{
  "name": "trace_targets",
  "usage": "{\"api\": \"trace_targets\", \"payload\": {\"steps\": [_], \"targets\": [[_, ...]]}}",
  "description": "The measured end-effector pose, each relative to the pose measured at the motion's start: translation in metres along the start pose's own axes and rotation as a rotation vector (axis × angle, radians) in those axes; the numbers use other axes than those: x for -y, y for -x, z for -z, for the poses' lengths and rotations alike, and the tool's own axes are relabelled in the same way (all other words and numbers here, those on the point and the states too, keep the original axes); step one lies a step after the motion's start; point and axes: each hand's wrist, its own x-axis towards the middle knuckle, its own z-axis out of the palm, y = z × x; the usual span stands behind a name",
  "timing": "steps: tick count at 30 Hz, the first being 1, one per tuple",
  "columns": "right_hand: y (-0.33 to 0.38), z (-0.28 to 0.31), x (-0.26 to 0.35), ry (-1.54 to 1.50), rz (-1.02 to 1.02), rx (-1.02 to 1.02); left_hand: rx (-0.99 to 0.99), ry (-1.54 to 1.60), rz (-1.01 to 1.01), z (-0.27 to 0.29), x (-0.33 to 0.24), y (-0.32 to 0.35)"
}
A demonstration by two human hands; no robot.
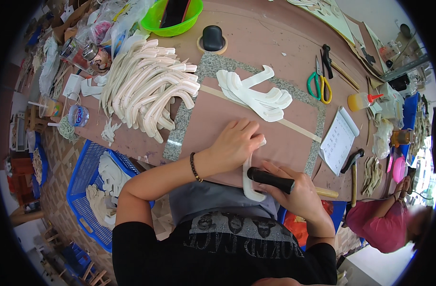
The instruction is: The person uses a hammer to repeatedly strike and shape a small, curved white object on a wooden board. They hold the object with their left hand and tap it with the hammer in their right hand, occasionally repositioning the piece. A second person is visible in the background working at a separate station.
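Observation:
Near the table's front edge, my left hand (238, 145) is closed on the upper end of a narrow white curved strip (248, 183). The strip runs down toward me and hooks to the right at its lower end. My right hand (299, 193) grips a hammer (270, 180) with a black head and a wooden handle. Its head lies beside the strip; whether they touch I cannot tell. Just beyond my left hand, several white curved strips (256, 97) lie crossed on each other. A large stack of similar pale strips (151, 90) is on the left.
Scissors (319, 81), a second hammer (339, 67), a notepad (339, 138) and a third hammer (353, 171) lie on the right. A green bowl (172, 28) and a black rounded object (212, 39) stand at the back. A blue basket (82, 205) sits low left. Another person (382, 219) is at right.

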Motion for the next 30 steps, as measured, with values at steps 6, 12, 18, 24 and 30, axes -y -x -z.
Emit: {"api": "trace_targets", "payload": {"steps": [6,12,18,24,30], "targets": [[0.014,0.013,-0.02,-0.096,-0.146,-0.194,0.193,0.345,-0.214,-0.009,0.013,-0.037],[0.001,0.01,-0.034,-0.057,-0.136,-0.255,0.359,0.373,0.056,0.0,0.007,-0.056],[0.0,0.008,-0.042,-0.039,-0.106,-0.241,0.24,0.327,-0.226,-0.002,0.02,-0.046],[-0.005,0.014,-0.053,-0.023,-0.075,-0.341,0.179,0.099,-0.397,0.005,0.011,-0.037],[-0.014,0.012,-0.051,0.083,-0.076,-0.293,0.172,0.001,-0.45,0.007,0.011,-0.032]]}}
